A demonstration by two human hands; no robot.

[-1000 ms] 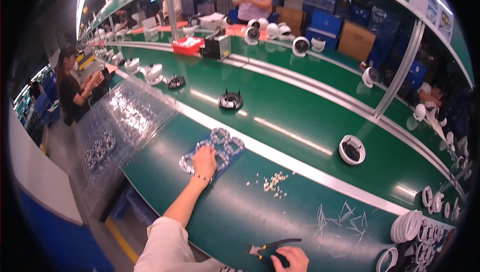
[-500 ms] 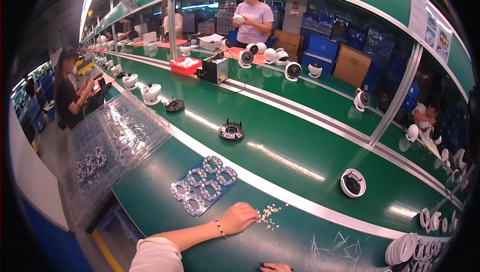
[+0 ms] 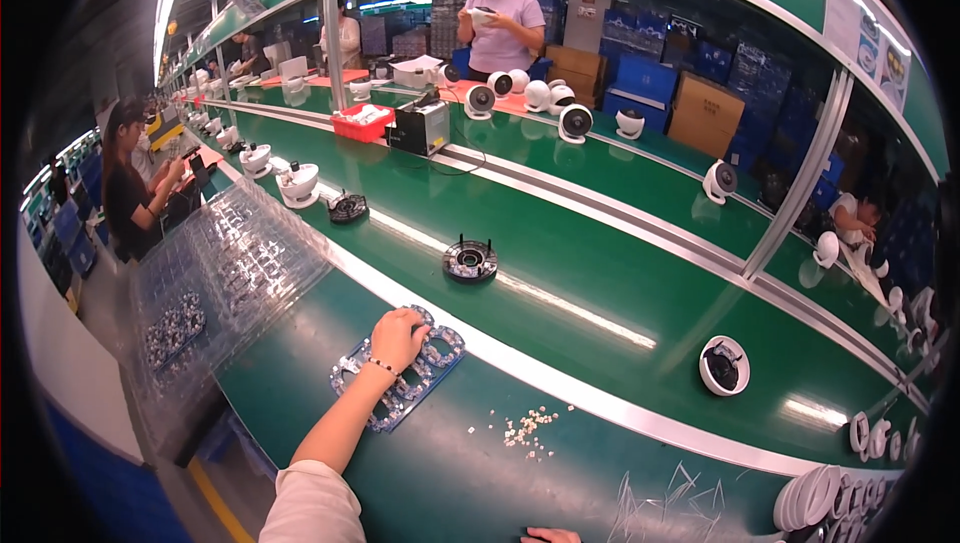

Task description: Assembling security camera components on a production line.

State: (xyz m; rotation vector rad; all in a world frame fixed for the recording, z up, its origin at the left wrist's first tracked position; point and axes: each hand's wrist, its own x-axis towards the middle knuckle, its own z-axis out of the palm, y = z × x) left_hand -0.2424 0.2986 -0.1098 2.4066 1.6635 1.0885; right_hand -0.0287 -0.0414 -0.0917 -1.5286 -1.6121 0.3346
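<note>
My left hand (image 3: 398, 338) reaches over a blue panel of ring-shaped circuit boards (image 3: 440, 355) on the green bench. Its fingers are curled and pressed together at the panel's far side; whatever they pinch is hidden. A loose heap of small cream-coloured parts (image 3: 528, 428) lies on the bench, to the right of the panel. At the bottom edge of the view only a bit of my right hand (image 3: 552, 535) shows, its fingers largely cut off. Thin clear-white strips (image 3: 668, 503) are scattered to the right of that hand.
Beyond the bench's pale rail, the green line carries black round bases (image 3: 470, 260) and a white bowl-shaped housing (image 3: 724, 365). Clear plastic trays (image 3: 235, 258) stand at left. White rings (image 3: 805, 498) are stacked at lower right. Other people work across and along the line.
My left hand has moved from the heap of small parts leftward and away from me onto the circuit board panel. My right hand stays at the bottom edge.
</note>
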